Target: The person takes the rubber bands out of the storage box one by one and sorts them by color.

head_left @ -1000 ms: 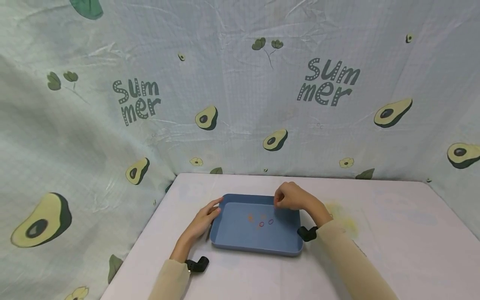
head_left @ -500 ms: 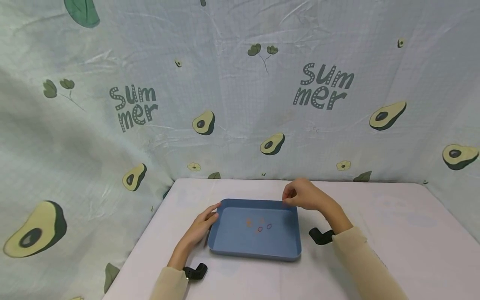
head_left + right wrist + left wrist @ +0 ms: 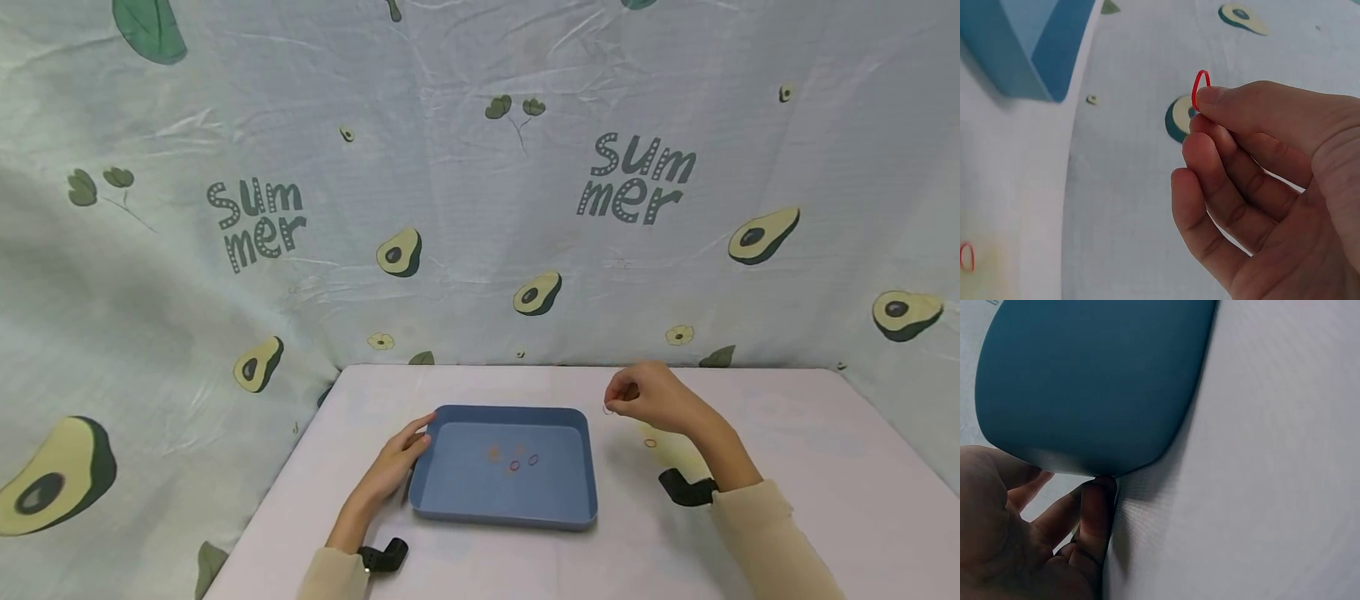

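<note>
Pale tabletop, right hand pinching red ring

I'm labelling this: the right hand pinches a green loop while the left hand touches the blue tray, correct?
Not green: the loop is red, per the right wrist view. The right hand pinches it; the left hand touches the blue tray.
</note>
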Tool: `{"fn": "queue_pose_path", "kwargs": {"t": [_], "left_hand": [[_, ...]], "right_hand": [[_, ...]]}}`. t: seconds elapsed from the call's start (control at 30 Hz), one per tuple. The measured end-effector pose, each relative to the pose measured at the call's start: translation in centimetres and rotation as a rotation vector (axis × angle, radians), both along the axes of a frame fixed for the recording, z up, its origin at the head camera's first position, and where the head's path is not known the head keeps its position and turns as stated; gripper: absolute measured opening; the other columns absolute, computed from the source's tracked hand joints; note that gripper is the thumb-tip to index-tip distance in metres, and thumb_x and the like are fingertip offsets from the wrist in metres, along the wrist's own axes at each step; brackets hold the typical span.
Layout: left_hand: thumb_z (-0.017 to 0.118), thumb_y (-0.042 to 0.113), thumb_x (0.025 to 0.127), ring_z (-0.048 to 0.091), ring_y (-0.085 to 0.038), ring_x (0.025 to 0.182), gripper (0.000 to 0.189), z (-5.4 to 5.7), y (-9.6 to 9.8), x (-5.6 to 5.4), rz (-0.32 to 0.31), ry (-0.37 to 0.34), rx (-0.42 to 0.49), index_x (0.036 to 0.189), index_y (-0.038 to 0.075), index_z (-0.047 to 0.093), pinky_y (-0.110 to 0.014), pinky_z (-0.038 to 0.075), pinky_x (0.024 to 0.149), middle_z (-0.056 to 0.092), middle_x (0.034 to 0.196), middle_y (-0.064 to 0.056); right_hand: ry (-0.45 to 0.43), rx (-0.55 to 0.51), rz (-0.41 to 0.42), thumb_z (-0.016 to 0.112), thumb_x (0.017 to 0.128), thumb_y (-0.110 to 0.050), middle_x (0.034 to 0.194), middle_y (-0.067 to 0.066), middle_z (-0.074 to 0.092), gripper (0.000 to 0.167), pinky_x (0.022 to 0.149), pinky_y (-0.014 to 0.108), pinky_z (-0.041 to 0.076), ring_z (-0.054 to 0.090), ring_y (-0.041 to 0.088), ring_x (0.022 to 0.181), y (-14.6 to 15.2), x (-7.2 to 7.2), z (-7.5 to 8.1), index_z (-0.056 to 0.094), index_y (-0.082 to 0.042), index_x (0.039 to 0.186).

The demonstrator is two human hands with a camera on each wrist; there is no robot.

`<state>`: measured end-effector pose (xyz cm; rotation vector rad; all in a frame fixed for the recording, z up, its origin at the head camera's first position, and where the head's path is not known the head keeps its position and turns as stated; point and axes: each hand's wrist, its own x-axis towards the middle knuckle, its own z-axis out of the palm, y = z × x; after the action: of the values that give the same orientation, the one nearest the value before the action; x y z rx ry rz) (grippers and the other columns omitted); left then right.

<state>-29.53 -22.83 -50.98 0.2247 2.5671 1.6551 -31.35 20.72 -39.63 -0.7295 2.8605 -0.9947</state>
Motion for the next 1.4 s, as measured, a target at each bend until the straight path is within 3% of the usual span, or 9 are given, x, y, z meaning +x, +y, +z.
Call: {"fn": "queue_pose_path", "kwargs": {"t": [0.3, 0.8, 1.4], "left_hand": [[0.052, 0.023, 0.109, 0.05, -0.042, 0.143, 0.047, 0.0, 0.0, 0.1, 0.01, -0.003, 0.001, 0.156, 0.016, 0.048, -0.061, 0.041, 0.115, 0.05, 0.156, -0.023], [0.05, 0.024, 0.11, 0.051, -0.042, 0.142, 0.047, -0.1, -0.1, 0.4, 0.024, -0.02, -0.019, 0.157, 0.019, 0.047, -0.061, 0.041, 0.116, 0.051, 0.154, -0.024], [0.05, 0.026, 0.11, 0.049, -0.042, 0.143, 0.048, -0.1, 0.0, 0.2, 0.013, -0.03, -0.006, 0.157, 0.02, 0.046, -0.062, 0.04, 0.116, 0.049, 0.156, -0.023]], "right_hand": [[0.033, -0.007, -0.066, 0.075, 0.093, -0.012, 0.081, -0.002, 0.073, 0.005, 0.065, 0.025, 0.052, 0.062, 0.006, 0.073, 3.5, 0.7, -1.3, 0.076, -0.011, 0.089], [0.028, -0.008, -0.13, 0.075, 0.093, -0.014, 0.085, 0.002, 0.075, 0.005, 0.065, 0.024, 0.052, 0.062, 0.0, 0.073, 7.2, 1.7, -4.7, 0.076, -0.014, 0.089], [-0.054, 0.032, -0.295, 0.075, 0.093, -0.017, 0.086, 0.002, 0.073, 0.012, 0.065, 0.029, 0.049, 0.061, 0.015, 0.078, 9.9, 1.1, -7.2, 0.076, -0.005, 0.093]]}}
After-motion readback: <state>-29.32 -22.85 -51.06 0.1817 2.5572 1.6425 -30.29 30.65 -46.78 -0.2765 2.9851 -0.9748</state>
